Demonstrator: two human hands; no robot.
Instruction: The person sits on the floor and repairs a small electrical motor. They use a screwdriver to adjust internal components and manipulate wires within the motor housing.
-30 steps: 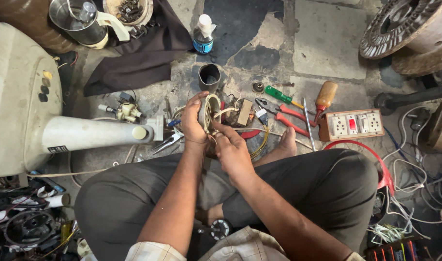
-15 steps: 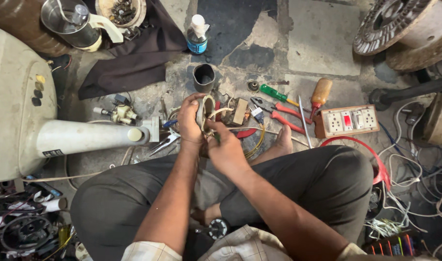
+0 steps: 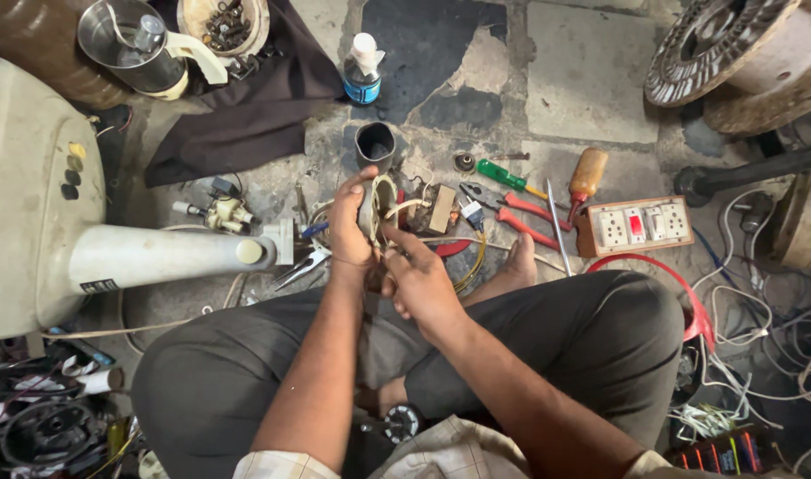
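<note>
I sit cross-legged on a stone floor. My left hand (image 3: 350, 226) grips a small motor part (image 3: 381, 202) with pale wire loops, holding it upright in front of me. My right hand (image 3: 419, 279) is just below and to the right of it, its fingers pinching the pale wires that hang from the part. A small tan block (image 3: 442, 209) hangs on those wires beside the part. Which wire the fingertips hold is hidden by the hand itself.
On the floor ahead lie red-handled pliers (image 3: 521, 213), a green screwdriver (image 3: 505, 176), an orange-handled tool (image 3: 586, 173), a switch-and-socket board (image 3: 638, 225), a dark cup (image 3: 375, 144) and a blue bottle (image 3: 363, 71). A cream appliance body (image 3: 42, 195) stands left; tangled wires (image 3: 760, 337) right.
Both hands stay on the motor part and shift slightly. The right hand has worked a little lower along the wires. The camera view has drifted a bit.
</note>
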